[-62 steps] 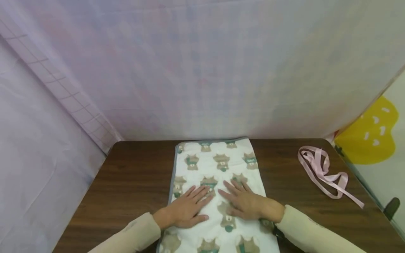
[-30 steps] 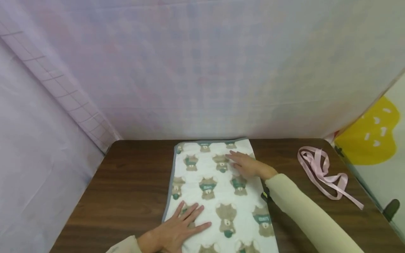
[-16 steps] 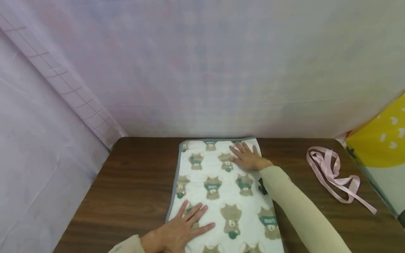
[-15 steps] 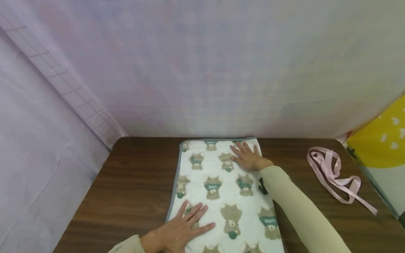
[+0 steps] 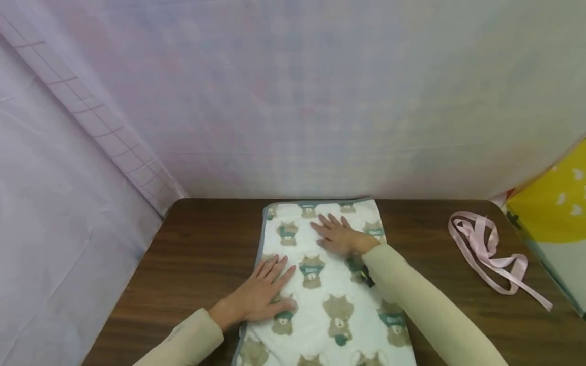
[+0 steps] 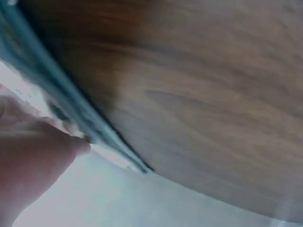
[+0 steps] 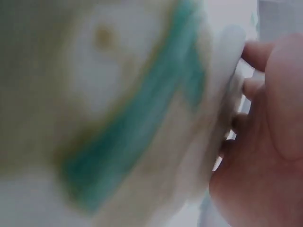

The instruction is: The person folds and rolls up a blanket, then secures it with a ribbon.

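A white blanket [image 5: 316, 315] printed with brown bears in green scarves lies folded in a long rectangle, its grey-blue trim along the left and far sides. On its left part rests my left hand [image 5: 263, 295], fingers spread and straight. My right hand [image 5: 336, 239] lies farther off, across the upper middle, fingers also extended. The left wrist view has the left hand [image 6: 38, 151] at the blanket's layered trim edge [image 6: 80, 104]. Close up in the right wrist view, the right hand [image 7: 265, 142] is on the blanket [image 7: 137, 142], its fingertips partly hidden by the cloth.
A loosely looped pink ribbon [image 5: 485, 249] lies at the right of the dark wooden table [image 5: 197, 254]. A pale curtain [image 5: 293, 101] hangs behind the far edge. Beyond the right side, a yellow printed shape [image 5: 554, 203] shows.
Since half a second ago, my left hand has slid forward along the blanket, and my right hand has come back and leftward from the far right corner. The ribbon stays put.
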The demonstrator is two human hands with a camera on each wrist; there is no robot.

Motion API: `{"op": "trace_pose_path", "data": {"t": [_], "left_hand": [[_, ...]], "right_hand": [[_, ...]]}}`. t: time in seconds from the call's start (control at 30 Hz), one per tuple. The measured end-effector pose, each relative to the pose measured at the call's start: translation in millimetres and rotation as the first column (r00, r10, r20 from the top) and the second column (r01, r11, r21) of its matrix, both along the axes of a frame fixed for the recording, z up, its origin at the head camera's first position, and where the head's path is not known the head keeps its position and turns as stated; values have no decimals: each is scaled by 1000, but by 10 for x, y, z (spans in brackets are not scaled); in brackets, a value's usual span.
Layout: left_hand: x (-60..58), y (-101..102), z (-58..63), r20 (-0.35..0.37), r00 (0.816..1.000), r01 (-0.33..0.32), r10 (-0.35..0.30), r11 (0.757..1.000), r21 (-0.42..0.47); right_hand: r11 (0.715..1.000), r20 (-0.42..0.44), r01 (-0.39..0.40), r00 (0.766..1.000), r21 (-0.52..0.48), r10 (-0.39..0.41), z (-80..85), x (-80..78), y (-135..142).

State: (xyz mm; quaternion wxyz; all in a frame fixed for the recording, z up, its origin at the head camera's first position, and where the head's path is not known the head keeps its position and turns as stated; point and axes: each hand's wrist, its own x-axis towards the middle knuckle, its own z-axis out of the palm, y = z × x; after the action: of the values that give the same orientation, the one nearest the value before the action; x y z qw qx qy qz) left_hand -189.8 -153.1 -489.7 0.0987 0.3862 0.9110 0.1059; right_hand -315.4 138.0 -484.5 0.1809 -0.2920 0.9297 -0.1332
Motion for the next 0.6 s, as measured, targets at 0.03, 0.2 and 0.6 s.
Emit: {"op": "trace_pose_path", "data": {"t": [0.03, 0.2, 0.6], "left_hand": [[-19, -11, 2, 7, 1000, -13, 13, 1000, 0], [-23, -69, -27, 4, 1000, -7, 8, 999, -42], [464, 9, 10, -159, 945, 281, -285, 958, -47]], "right_hand": [[1000, 16, 4, 1000, 10, -4, -2, -19, 22], [998, 48, 61, 997, 10, -61, -32, -66, 190], [1000, -36, 15, 999, -12, -16, 179, 428, 301]]}}
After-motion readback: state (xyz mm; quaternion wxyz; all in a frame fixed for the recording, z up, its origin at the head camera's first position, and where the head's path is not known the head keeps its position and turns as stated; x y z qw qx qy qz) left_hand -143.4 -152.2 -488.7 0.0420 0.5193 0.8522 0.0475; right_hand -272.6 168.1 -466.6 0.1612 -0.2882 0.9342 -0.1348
